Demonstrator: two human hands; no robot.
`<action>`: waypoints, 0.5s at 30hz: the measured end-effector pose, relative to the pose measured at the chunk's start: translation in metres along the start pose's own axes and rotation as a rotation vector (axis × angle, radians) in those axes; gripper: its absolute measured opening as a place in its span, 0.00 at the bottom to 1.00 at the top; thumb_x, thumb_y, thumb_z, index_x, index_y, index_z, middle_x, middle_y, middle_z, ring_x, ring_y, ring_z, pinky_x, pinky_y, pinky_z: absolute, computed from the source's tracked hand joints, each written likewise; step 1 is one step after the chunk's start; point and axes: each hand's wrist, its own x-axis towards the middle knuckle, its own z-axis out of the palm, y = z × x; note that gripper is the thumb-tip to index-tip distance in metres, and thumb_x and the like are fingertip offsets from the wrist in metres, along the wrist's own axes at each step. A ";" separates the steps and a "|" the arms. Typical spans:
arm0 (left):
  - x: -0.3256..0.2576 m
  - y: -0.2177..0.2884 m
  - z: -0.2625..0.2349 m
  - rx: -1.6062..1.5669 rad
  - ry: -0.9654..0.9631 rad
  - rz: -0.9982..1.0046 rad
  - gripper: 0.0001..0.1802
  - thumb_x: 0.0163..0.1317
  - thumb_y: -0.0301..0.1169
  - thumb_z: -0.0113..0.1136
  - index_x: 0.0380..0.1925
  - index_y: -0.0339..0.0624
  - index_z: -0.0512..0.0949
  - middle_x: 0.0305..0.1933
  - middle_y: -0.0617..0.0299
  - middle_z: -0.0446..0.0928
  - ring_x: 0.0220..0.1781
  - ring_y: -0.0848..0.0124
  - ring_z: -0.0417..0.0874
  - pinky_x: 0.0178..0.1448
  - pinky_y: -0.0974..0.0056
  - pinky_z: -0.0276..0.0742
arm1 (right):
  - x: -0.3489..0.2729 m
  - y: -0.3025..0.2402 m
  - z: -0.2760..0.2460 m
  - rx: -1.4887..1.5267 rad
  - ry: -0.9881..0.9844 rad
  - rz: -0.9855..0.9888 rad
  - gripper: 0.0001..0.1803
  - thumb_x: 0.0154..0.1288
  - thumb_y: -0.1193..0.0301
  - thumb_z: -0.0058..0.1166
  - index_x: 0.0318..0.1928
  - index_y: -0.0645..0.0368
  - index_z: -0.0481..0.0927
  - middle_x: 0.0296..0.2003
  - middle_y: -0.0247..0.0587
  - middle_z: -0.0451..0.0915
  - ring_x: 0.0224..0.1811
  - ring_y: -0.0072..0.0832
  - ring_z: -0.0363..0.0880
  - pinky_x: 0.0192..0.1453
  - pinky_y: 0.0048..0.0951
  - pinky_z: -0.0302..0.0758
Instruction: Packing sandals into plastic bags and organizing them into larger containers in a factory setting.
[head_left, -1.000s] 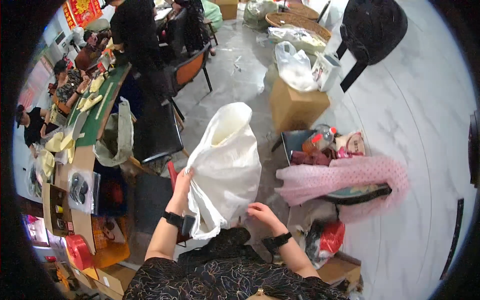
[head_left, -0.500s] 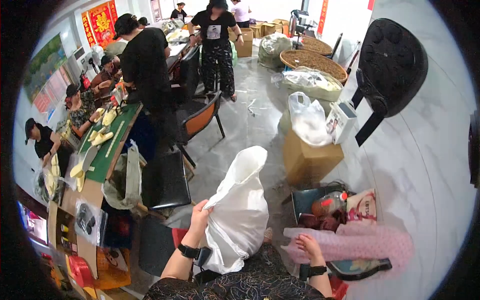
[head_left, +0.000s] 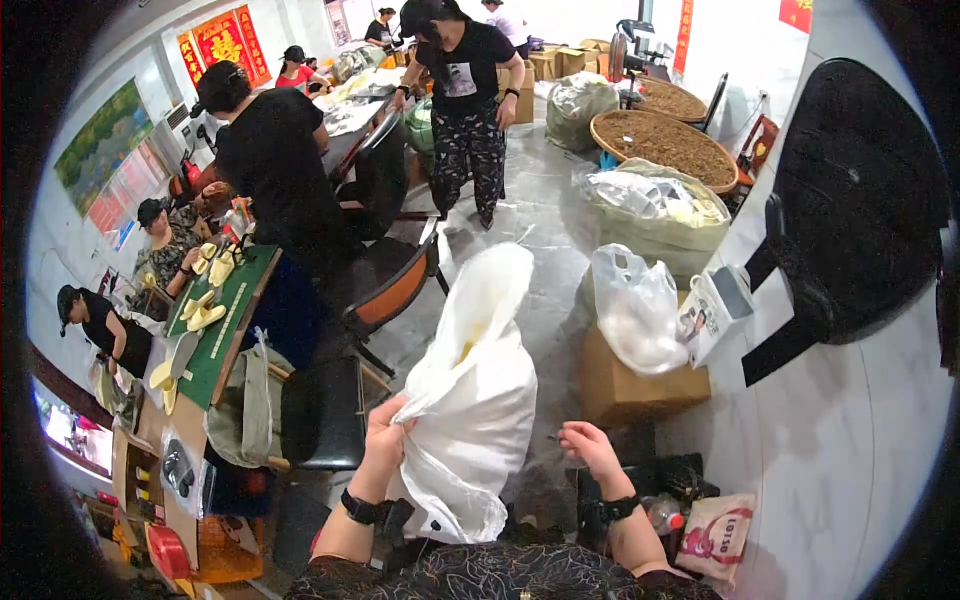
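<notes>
A large white woven sack [head_left: 465,430] stands in front of me, its upper part folded loosely and its mouth slack. Something yellowish shows faintly at its opening. My left hand [head_left: 385,437] is closed on the sack's left edge, bunching the cloth. To the right of the sack, apart from it, my right hand [head_left: 592,450] is raised with thumb and fingers pinched together. A tiny dark bit seems to stick out at those fingertips, too small to name.
At right, a cardboard box [head_left: 640,390] bears a white plastic bag [head_left: 635,310]. Near my right forearm lies a printed pouch [head_left: 716,540]. Chairs [head_left: 395,290] and a green-topped worktable [head_left: 232,320] with yellow slippers stand at left. A person in black [head_left: 468,110] is ahead.
My right hand has moved up and left, nearer the sack, and its fingers have closed. The pink bubble wrap has left view. My left hand keeps its hold on the sack.
</notes>
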 end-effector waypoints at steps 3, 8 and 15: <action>0.074 0.008 0.017 -0.013 0.091 -0.007 0.09 0.59 0.20 0.52 0.37 0.33 0.80 0.37 0.68 0.78 0.41 0.78 0.75 0.49 0.71 0.69 | 0.063 -0.030 0.013 -0.066 -0.075 0.007 0.15 0.69 0.67 0.54 0.52 0.61 0.76 0.43 0.36 0.82 0.39 0.19 0.78 0.40 0.21 0.75; 0.227 -0.014 0.015 -0.068 -0.047 0.049 0.10 0.60 0.19 0.50 0.39 0.34 0.79 0.38 0.67 0.78 0.41 0.78 0.76 0.49 0.74 0.68 | 0.171 -0.092 -0.002 -0.083 -0.051 0.026 0.17 0.67 0.65 0.55 0.52 0.61 0.76 0.42 0.32 0.81 0.40 0.19 0.77 0.41 0.22 0.73; 0.419 -0.015 0.044 -0.124 -0.041 0.053 0.11 0.62 0.21 0.52 0.44 0.33 0.79 0.41 0.64 0.80 0.45 0.76 0.78 0.51 0.71 0.71 | 0.298 -0.188 -0.030 -0.040 0.032 0.010 0.17 0.69 0.67 0.54 0.54 0.60 0.75 0.45 0.37 0.81 0.41 0.19 0.78 0.43 0.23 0.75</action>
